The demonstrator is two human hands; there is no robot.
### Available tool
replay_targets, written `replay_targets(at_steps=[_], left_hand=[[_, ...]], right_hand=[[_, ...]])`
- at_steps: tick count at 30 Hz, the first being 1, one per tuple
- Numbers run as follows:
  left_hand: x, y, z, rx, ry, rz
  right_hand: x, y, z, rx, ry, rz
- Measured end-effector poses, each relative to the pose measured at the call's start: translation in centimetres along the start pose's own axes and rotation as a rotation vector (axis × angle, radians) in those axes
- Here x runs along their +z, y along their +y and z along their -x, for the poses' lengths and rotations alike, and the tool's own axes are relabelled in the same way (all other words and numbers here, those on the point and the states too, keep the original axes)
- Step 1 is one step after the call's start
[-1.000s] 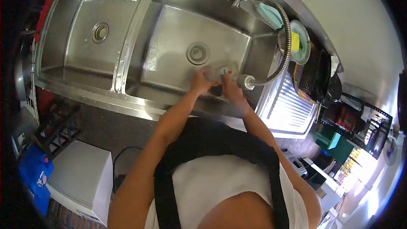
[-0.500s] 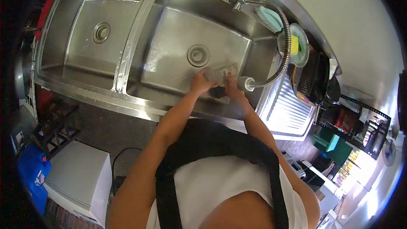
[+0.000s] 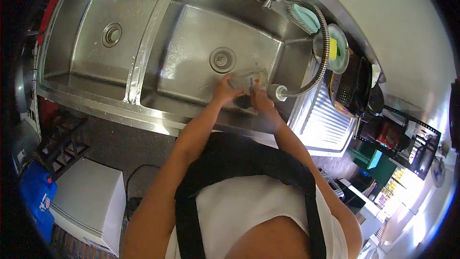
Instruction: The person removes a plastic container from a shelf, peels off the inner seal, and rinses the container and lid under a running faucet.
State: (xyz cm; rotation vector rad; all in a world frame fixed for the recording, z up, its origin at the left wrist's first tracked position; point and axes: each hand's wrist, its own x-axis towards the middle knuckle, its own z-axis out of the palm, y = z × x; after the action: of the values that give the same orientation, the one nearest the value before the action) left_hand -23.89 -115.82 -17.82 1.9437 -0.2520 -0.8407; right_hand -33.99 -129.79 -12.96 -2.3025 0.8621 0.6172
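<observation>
Over the right-hand sink basin (image 3: 191, 38), low near its front wall, a clear see-through container (image 3: 244, 79) lies tilted on its side between my hands. My left hand (image 3: 227, 89) is wrapped around its left end. At its right side, my right hand (image 3: 260, 99) is closed with the fingertips against the clear wall. The pale spray head (image 3: 278, 92) of the hose is right beside my right wrist. A dark patch shows below the container, between my hands. The drain (image 3: 222, 60) lies just beyond them.
A flexible metal hose (image 3: 327, 43) arches down on the right. Behind it are a pale green brush or rack (image 3: 305, 18) and a plate with a yellow sponge (image 3: 333, 48). A ridged drainboard (image 3: 322, 122) adjoins the sink. The second basin (image 3: 91, 57) is at left.
Both hands still hold the clear container in nearly the same place, with a slight shift of the fingers. The whole view has moved slightly.
</observation>
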Motion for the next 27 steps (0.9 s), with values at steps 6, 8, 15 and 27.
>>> replay_targets(at_steps=[6,8,15,27], left_hand=[[0.2,-1.2,-0.7,-0.043,-0.029,-0.015],[0.8,-1.5,-0.4,-0.001,0.017,0.025],[-0.4,0.2,-0.5,-0.159,-0.112,0.031],[0.5,-1.6,-0.9,-0.016,-0.027,-0.014]], right_hand=[[-0.1,-0.7,-0.2,-0.108,-0.022,0.249],[0.9,0.9,-0.8,-0.135,-0.027,0.277],[2.3,2.8,-1.4,-0.285,0.218,0.342],[1.8,2.2,-1.9,-0.104,-0.056,0.275]])
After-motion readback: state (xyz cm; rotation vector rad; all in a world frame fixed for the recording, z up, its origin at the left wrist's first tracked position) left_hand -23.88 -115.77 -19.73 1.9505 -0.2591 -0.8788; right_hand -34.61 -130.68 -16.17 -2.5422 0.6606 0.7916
